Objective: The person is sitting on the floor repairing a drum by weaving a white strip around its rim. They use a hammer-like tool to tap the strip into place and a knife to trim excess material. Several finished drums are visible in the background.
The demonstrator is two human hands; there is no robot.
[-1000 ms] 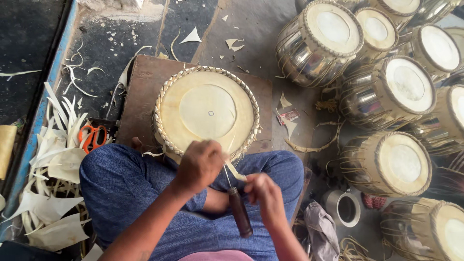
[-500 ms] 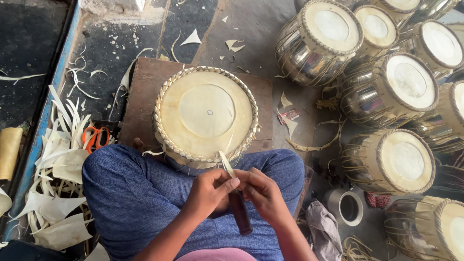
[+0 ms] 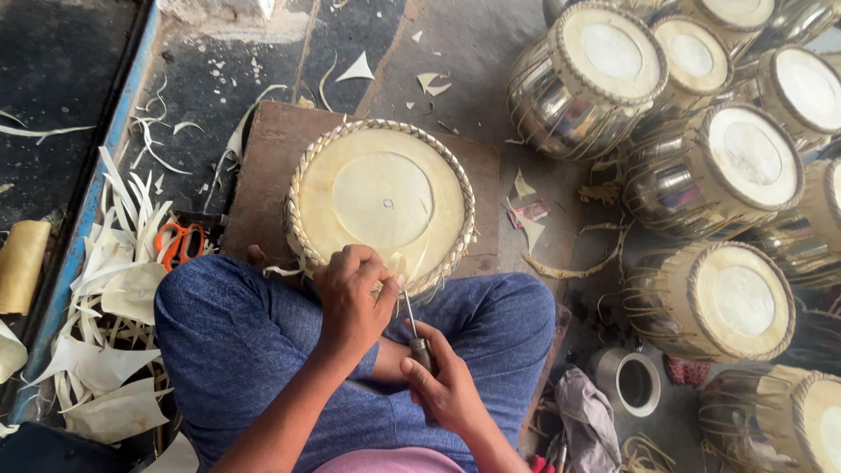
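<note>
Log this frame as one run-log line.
left hand: pinching hide strip at drum rim | right hand: gripping awl-like tool | drum: on wooden board

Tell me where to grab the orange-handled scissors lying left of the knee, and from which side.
Grip the scissors by the orange handle loops, the only part clearly showing. Come from above: they lie flat on the floor, with pale hide scraps crowding the left and the person's knee close on the right. The blades are hard to see, so I'd avoid that end.

matt hide drum head [image 3: 383, 197], woven rim, shiny metal drums [image 3: 569, 105], wood board [image 3: 272, 166]
</note>
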